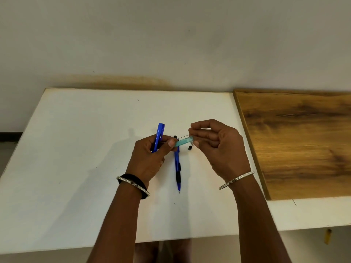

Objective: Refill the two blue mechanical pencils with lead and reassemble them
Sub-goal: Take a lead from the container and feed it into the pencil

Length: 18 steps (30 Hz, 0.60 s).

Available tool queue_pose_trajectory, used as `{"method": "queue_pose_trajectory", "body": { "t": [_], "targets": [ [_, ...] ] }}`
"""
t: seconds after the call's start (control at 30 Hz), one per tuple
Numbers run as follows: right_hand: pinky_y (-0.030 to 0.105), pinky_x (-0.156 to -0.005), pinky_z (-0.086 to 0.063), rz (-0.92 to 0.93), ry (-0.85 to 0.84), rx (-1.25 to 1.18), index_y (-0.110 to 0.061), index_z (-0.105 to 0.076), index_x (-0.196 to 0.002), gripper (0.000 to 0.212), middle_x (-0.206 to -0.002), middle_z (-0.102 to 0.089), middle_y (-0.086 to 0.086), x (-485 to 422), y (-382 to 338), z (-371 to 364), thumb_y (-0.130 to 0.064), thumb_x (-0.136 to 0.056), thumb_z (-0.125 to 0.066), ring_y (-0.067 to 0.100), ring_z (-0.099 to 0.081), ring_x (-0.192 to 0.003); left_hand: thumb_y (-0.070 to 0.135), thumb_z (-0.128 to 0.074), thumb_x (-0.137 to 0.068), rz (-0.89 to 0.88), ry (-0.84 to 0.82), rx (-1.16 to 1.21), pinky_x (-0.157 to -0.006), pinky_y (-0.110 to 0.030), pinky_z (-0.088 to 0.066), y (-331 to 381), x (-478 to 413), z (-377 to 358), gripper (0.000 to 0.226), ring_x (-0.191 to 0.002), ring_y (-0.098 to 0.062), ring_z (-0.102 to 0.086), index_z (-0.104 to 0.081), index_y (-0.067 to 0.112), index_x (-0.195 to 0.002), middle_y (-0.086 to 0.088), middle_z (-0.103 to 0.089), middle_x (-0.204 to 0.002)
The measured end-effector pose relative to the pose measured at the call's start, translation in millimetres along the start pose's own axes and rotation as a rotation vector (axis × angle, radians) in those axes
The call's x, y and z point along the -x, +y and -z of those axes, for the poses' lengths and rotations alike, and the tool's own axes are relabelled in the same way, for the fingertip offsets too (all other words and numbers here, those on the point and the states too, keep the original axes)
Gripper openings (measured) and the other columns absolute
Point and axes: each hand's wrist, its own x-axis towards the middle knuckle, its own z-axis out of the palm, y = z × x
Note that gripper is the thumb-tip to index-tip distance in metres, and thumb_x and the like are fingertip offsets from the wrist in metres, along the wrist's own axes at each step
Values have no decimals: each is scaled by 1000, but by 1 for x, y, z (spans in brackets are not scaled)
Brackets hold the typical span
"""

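Note:
My left hand (150, 158) grips one blue mechanical pencil (159, 135), which sticks up past the fingers, and its thumb and fingers also hold a small teal lead case (183, 142). My right hand (218, 147) pinches a thin dark lead (182, 137) at the case's open end. The second blue pencil (177, 168), with a black grip, lies on the white table (76, 149) between my hands, tip toward me. A small black cap (190, 148) lies on the table just right of it.
A wooden board (296, 141) lies on the table's right side. A wall stands close behind the table. The table's front edge runs below my forearms, and a small yellow object (328, 236) hangs below it at the right.

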Motion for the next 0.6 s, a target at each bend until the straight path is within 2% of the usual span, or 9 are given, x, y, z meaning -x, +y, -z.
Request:
{"method": "queue_pose_trajectory", "body": {
  "t": [0.13,0.33,0.53,0.6],
  "targets": [
    [2,-80,-46,65,-16,143,-13,-66,-112,37,-105,-68,-16,-1,-5,-4,11,-84,-64,-17,-62,-94,26,-66,-88,20,-9,42,-39,-14,-34,1,0,1,10,-44,-6,-37,-76,23,-90,0,-76,-76],
    [-9,-73,-36,169,12,294,-16,-68,-112,37,-105,-61,-20,0,-8,-8,9,-86,-62,-37,-45,-86,28,-66,-88,39,13,51,-39,-16,-36,1,0,2,10,-43,-7,-38,-76,25,-91,1,-76,-76],
    [-7,-75,-38,134,50,259,-18,-67,-114,38,-109,-59,-24,1,-6,-10,6,-84,-65,-33,-50,-82,27,-66,-88,51,24,65,-39,-15,-35,2,0,2,10,-43,-6,-38,-75,24,-92,2,-76,-76],
    [-2,-73,-44,58,87,228,-21,-67,-112,34,-107,-62,-24,0,-3,-6,-1,-85,-68,-23,-59,-79,27,-66,-89,60,28,77,-39,-16,-35,2,1,3,10,-44,-7,-37,-75,24,-91,1,-76,-78]
  ]
}}
